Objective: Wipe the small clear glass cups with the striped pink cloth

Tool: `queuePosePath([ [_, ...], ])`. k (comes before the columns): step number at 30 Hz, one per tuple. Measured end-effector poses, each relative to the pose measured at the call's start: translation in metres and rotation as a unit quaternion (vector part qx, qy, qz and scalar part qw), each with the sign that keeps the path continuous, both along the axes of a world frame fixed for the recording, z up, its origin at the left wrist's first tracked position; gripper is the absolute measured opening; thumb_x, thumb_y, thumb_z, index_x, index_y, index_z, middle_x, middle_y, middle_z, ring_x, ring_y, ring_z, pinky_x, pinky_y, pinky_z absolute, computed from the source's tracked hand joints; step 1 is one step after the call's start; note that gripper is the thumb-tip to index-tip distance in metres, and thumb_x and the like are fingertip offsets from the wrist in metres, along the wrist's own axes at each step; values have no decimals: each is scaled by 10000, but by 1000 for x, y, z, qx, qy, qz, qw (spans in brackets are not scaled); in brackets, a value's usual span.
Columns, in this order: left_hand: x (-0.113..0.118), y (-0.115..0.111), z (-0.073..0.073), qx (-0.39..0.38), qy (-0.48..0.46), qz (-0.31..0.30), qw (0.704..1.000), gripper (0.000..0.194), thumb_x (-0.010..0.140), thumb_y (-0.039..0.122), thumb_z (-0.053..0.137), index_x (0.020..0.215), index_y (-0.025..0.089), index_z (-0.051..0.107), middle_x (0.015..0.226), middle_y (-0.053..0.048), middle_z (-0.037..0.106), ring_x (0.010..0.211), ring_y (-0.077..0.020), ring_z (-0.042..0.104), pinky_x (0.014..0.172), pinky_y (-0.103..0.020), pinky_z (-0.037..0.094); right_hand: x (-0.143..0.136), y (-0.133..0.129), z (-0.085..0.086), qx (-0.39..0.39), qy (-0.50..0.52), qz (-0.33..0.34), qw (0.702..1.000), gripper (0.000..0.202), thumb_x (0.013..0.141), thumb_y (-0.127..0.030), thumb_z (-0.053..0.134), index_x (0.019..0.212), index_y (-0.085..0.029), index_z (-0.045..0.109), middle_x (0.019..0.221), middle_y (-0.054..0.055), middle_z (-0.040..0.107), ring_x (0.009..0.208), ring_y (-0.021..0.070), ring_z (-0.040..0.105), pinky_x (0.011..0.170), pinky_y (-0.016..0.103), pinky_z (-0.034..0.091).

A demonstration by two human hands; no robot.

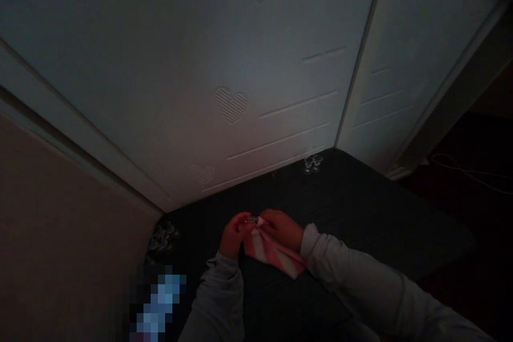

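Observation:
My left hand (232,235) is closed around a small clear glass (251,220), held just above the dark table. Its lower part is hidden by my fingers. My right hand (284,228) grips a pink-and-white striped cloth (272,254) and presses a bunched end of it against the glass. The rest of the cloth hangs down below both hands toward the tabletop. Dim light blurs the fingertips.
Two small stemmed glasses (312,163) stand at the table's back edge, by a white panel (280,91) with embossed hearts. Several clear glasses (162,236) cluster at the left edge of the dark table (360,208). A bright pixelated patch (160,302) lies lower left.

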State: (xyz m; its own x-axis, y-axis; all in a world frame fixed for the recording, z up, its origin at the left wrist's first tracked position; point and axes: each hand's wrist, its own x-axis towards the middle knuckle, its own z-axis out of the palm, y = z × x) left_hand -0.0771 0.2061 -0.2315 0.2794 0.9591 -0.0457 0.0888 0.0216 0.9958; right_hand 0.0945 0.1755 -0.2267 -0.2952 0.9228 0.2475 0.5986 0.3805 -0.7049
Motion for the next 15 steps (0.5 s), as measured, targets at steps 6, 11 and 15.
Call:
queuePosePath([
  [6, 1, -1, 0, -1, -1, 6, 1000, 320, 609, 290, 658, 896, 165, 590, 812, -33, 641, 766, -166, 589, 705, -274, 444, 0, -3, 5, -13, 45, 22, 999, 169, 828, -198, 405, 737, -155, 541, 713, 17, 520, 661, 121, 474, 615, 236, 361],
  [11, 3, -4, 4, 12, 17, 14, 1000, 350, 613, 266, 653, 939, 164, 573, 797, -31, 633, 743, -158, 585, 680, -263, 444, -1, -3, 6, -23, 84, 22, 996, 172, 823, -207, 416, 755, -151, 563, 724, 17, 538, 676, 123, 482, 631, 243, 373],
  [15, 6, -6, 7, 17, 8, 3, 1000, 379, 594, 243, 662, 952, 165, 562, 849, -40, 640, 786, -169, 588, 730, -284, 443, 0, 0, 2, -87, 165, -4, 982, 175, 807, -248, 440, 774, -145, 577, 694, 3, 548, 648, 119, 479, 593, 235, 368],
])
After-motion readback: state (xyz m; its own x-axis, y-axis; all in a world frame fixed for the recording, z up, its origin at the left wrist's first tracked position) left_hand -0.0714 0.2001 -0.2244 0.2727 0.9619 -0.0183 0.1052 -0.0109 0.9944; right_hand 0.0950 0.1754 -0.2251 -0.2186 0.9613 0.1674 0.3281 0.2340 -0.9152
